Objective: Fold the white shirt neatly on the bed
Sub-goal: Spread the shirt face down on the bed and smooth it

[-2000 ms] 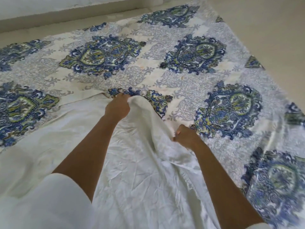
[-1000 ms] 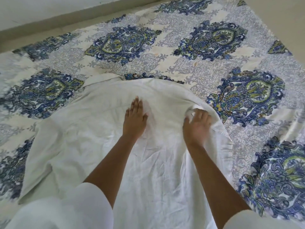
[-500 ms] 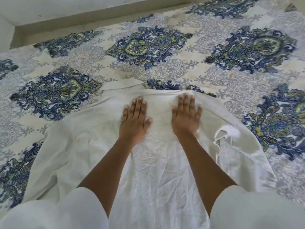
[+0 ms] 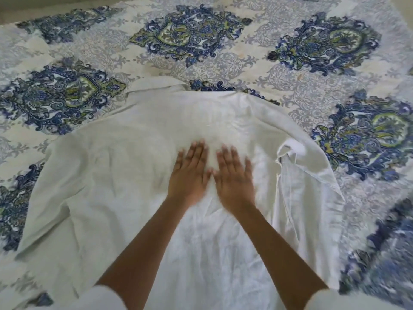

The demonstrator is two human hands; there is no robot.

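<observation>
The white shirt [image 4: 107, 180] lies spread across the bed, its left side flat and reaching out over the patterned bedsheet [image 4: 223, 61]. What looks like the collar [image 4: 154, 86] points away from the person.

The left hand [image 4: 190, 173] lies palm down on the middle of the shirt, fingers straight and close together, holding nothing. Just beside it, thumbs nearly touching, the right hand [image 4: 234, 177] presses the cloth in the same way, fingers a little spread. Both are slightly blurred. They are probably flattening creases, so that later folds fall straight.

To the right, a turned-over edge [image 4: 288, 153] stands up in a small bunch and probably needs laying flat first.

The bedsheet is cream and grey with large blue and green medallions. A dull strip in the far left corner [image 4: 13, 7] may be floor or wall.
</observation>
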